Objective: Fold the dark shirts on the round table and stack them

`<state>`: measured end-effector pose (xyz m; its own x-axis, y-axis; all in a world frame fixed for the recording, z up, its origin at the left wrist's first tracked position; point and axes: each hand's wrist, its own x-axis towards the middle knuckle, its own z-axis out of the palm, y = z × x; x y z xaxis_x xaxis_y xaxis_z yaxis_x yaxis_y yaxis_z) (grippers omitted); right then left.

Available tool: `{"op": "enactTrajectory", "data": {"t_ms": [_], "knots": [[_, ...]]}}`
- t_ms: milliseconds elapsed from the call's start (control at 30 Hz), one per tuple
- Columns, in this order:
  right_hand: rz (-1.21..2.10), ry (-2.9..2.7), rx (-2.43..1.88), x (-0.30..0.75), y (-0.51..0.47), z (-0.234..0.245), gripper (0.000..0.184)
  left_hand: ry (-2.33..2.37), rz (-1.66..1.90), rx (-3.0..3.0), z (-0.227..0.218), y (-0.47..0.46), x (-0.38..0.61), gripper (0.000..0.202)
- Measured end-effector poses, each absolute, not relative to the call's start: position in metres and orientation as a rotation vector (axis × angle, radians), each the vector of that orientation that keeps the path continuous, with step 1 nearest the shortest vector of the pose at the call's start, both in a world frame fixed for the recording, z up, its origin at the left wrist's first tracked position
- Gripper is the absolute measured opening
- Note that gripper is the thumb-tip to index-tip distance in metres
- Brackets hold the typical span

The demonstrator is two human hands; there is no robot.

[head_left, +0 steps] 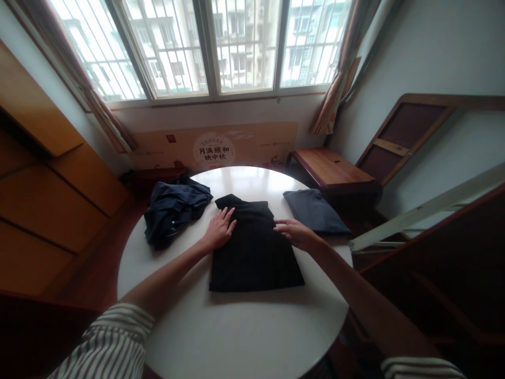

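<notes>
1. The left hand's fingers [226,217] are spread apart and lie flat, not pinching anything, on the upper left part of a black folded cloth garment [254,252]. The left hand [218,230] rests palm-down on it.
2. The right hand's fingers [283,226] are extended and close together, with no pinch. They reach leftward across the garment's upper right edge. The pictures do not show how firmly they press. The right hand [296,235] sits mostly beyond that edge.
3. The black folded garment lies squarely before the person, near the middle of a round white table [236,331], with a narrower collar-like end pointing toward the window.
4. Just left of the left hand lies a crumpled dark navy cloth garment [174,210], almost touching the black one. To the right, beyond the right hand, lies a flat, folded slate-grey cloth garment [313,211].
5. Both forearms reach in from the table's near side, ending in white-and-brown striped sleeves [110,342] pushed back above them.
6. Past the table stand a low reddish-brown wooden bench [331,168] and a beige printed board [213,148] leaning beneath a wide barred window [244,47]. Tan curtains [339,89] hang at the window's side, and orange-brown wooden cabinets [51,210] fill the left.
</notes>
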<state>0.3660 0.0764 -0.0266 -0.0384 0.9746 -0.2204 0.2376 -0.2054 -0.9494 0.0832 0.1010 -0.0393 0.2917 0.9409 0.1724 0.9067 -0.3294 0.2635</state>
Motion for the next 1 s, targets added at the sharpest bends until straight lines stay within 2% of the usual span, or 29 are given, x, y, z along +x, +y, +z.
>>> {"op": "enactTrajectory", "data": {"t_ms": [100,233,400,500,700,800,900,1000], "knots": [[1.201,-1.343,-1.504,0.369,0.074,-0.023,0.026,1.749,0.458,2.492,-0.033,0.106,0.086,0.052],[0.917,-1.461,-1.471,0.360,0.092,-0.006,0.041,1.538,0.438,2.718,-0.019,0.115,0.109,0.046],[0.397,-2.180,-1.513,0.328,0.125,-0.006,0.054,1.427,0.351,2.748,-0.024,0.131,0.141,0.050],[0.426,-2.295,-1.688,0.327,0.133,-0.020,0.055,1.477,0.348,2.718,-0.029,0.142,0.137,0.051],[0.463,-2.283,-1.735,0.343,0.135,-0.026,0.054,1.491,0.247,2.604,-0.016,0.160,0.111,0.046],[0.447,-2.278,-1.713,0.346,0.123,-0.018,0.059,1.468,0.450,2.620,-0.003,0.144,0.103,0.041],[0.334,-2.309,-1.503,0.353,0.085,-0.006,0.060,1.290,0.659,2.676,0.008,0.096,0.089,0.036],[0.360,-2.463,-1.123,0.366,0.027,0.006,0.064,0.990,0.529,2.716,0.013,0.032,0.066,0.037]]}}
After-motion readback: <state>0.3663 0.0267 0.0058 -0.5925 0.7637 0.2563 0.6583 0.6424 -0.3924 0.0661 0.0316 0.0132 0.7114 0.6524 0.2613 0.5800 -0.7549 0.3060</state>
